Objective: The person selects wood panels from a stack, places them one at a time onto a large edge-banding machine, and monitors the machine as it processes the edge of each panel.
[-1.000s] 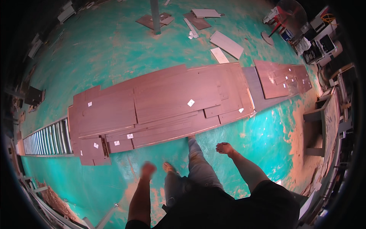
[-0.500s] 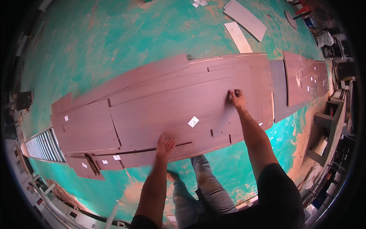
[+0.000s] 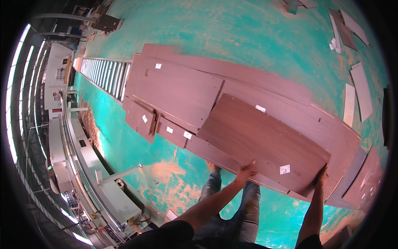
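Got my left hand [image 3: 244, 171] and right hand [image 3: 321, 176] clamped on the near edge of the top brown panel [image 3: 265, 143], which lies skewed on the board stack [image 3: 178, 89] on the green floor [image 3: 248, 37]; looks mid-lift, so next I'd need an even raise.

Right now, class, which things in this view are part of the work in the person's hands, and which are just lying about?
In hand:
- brown panel, gripped at its near edge
- left hand
- right hand
- stack of brown boards beneath it

Lying about:
- pale boards on the green floor
- roller conveyor
- machine at left
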Available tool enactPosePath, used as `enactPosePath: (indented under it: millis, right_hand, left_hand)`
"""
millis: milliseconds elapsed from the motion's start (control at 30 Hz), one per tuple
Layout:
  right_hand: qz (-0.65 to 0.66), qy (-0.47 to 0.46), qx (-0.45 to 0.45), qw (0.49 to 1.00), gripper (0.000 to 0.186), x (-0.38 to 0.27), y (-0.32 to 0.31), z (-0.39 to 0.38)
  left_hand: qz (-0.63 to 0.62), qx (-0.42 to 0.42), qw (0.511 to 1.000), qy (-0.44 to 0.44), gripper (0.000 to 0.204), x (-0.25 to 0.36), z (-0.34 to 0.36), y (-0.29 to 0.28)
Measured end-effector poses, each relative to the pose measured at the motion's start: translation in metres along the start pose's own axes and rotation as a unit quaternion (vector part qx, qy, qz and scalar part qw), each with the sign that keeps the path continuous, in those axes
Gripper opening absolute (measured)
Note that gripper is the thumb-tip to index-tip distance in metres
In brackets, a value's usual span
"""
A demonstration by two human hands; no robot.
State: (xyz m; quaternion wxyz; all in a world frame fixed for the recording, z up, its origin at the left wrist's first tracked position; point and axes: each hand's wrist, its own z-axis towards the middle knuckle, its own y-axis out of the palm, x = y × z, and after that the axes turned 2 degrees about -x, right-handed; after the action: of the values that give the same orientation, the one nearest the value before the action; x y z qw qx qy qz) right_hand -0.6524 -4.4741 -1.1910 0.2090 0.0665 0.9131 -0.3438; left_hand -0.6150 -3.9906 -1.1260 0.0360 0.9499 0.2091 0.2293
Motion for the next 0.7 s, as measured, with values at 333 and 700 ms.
enactPosePath:
  millis: [333,700]
  right_hand:
    - [0.166,-0.008,0.035,0.986,0.093,-0.061,0.16,-0.227]
    - [0.08,-0.17,-0.062,0.98,0.077,-0.172,0.441,-0.301]
  left_hand:
    - [-0.019,0.097,0.995,0.034,0.057,0.122,0.036,-0.195]
    - [-0.039,0.193,0.979,0.041,0.077,0.269,0.139,-0.387]
